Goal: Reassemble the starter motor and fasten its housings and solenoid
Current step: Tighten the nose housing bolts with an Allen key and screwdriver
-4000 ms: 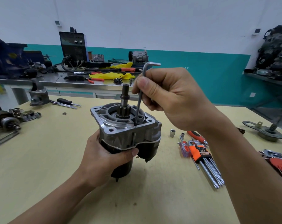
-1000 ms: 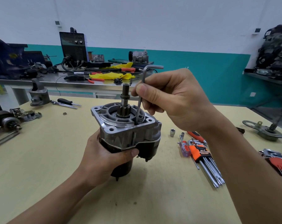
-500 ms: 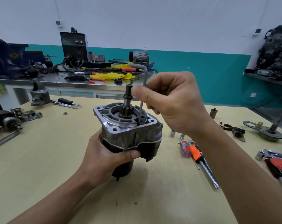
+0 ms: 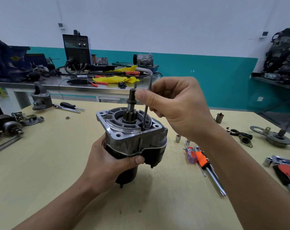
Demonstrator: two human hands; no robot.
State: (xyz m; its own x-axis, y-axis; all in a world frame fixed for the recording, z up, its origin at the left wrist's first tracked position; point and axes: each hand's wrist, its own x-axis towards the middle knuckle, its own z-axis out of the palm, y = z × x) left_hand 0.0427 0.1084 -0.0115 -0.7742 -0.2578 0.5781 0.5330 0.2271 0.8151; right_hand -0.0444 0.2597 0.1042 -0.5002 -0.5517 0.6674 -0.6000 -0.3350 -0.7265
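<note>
Your left hand (image 4: 107, 161) grips the motor (image 4: 132, 138) upright on the table (image 4: 41, 171); your right hand (image 4: 177, 107) pinches the hex key (image 4: 146, 113), its tip in the housing.

One starter motor (image 4: 132, 138), one hex key (image 4: 146, 113) (L-shaped), two hands (image 4: 107, 163) (image 4: 179, 107).

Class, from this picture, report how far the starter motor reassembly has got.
Done: front housing sits on the starter motor, pinion shaft protruding. In hand: left hand grips the body; right hand pinches a hex key, tip down in the housing. Left: finishing this fastener; other fasteners' tightness cannot be told.
</note>
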